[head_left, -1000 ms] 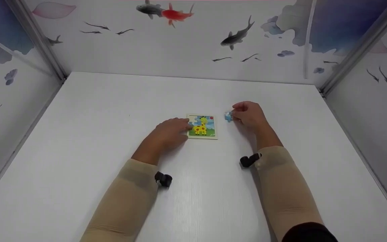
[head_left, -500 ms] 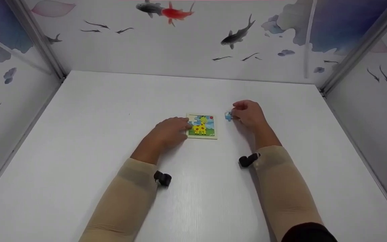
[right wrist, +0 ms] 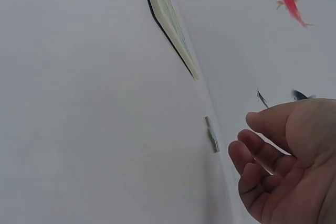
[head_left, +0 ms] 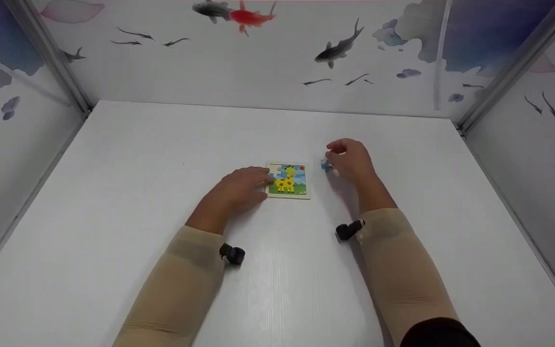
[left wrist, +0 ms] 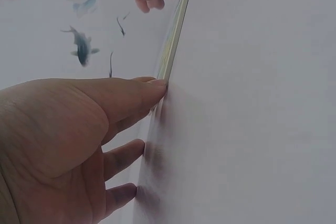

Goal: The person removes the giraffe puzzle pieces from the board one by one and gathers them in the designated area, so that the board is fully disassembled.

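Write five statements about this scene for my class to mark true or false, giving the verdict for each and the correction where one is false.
1. The left hand touches the left side of the puzzle board. True.

2. The picture on the puzzle board shows an elephant. False: it shows a yellow giraffe with spots.

3. In the head view, the puzzle board has a bare patch at its upper left. True.

4. In the head view, the loose blue piece is between the puzzle board and the right hand. True.

5. The right hand is pinching the loose blue piece. False: the right wrist view shows the piece apart from the fingers.
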`<move>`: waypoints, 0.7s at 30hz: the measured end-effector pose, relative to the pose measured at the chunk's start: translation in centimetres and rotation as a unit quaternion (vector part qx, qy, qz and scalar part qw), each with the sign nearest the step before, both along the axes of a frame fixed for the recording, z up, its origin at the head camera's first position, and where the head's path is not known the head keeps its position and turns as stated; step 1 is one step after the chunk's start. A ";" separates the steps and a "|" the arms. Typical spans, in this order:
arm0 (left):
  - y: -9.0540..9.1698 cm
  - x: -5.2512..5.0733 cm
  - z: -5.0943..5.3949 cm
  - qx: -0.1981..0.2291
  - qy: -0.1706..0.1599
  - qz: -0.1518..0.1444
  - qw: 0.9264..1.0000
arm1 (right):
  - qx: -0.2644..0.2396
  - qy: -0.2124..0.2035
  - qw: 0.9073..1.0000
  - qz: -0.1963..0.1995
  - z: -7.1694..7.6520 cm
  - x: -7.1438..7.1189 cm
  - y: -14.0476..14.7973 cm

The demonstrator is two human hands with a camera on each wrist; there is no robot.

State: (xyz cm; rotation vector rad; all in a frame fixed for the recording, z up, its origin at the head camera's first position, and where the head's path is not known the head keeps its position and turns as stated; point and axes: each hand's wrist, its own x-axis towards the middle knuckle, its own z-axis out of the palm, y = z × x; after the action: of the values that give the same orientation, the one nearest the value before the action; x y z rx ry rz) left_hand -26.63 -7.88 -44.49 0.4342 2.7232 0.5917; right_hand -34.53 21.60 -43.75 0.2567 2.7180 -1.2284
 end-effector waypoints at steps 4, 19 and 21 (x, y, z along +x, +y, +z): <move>0.1 -0.1 0.1 -0.001 -0.004 -0.005 1.000 | 0.008 0.015 0.998 0.057 0.1 0.2 -1.1; -0.1 -0.4 -0.2 0.001 0.009 -0.015 1.000 | -0.012 0.020 0.983 0.180 0.6 0.8 -7.3; -0.1 -0.4 -0.2 -0.004 0.010 -0.017 1.000 | -0.014 0.014 0.983 0.183 0.3 0.8 -7.5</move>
State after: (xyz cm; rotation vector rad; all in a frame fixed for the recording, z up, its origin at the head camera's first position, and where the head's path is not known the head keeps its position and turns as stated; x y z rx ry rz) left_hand -27.08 -7.93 -44.72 0.4850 2.7310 0.5703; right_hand -33.77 14.08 -43.44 -0.2544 2.6085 -1.1655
